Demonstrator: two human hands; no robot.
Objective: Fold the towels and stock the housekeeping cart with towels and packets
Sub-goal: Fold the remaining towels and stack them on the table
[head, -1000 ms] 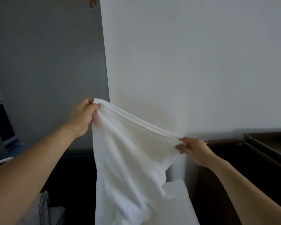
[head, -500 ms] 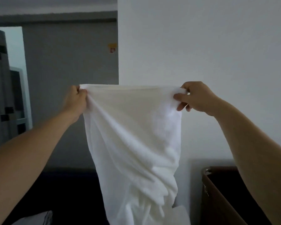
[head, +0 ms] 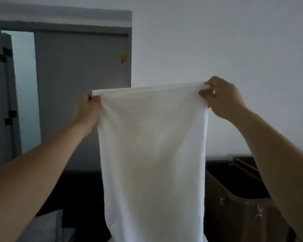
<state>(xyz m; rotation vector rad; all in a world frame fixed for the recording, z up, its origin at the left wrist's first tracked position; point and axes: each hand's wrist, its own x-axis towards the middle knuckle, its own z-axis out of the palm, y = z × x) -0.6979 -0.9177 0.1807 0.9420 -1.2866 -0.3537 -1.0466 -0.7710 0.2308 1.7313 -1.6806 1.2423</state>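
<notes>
Holding the towel up by its two top corners looks like the step in hand, the spread before a first fold.

At the left, in front of a grey door [head: 77, 88], the left hand [head: 88, 109] pinches the towel's left top corner between the thumb and curled fingers. For a clean fold that pinch should sit right at the corner, and both hands should be level. For now the right corner is a little higher, so the top hem slopes up toward the right.

The towel [head: 154, 154] hangs in mid-air between the hands, in the middle of the view. It is flat and nearly free of creases, with its face toward the person. Its long axis runs up and down. The short top edge is stretched taut, the sides drop straight, and the lower end passes out of the bottom of the view, so where it ends cannot be told.

To the right, the right hand [head: 220, 98] grips the other top corner with its fingers curled round the bunched hem. Bringing corner to corner under light, even tension should give matched edges.

Lower right, a dark brown bin [head: 234, 193] stands against the white wall. Whether it is the cart I cannot tell.
</notes>
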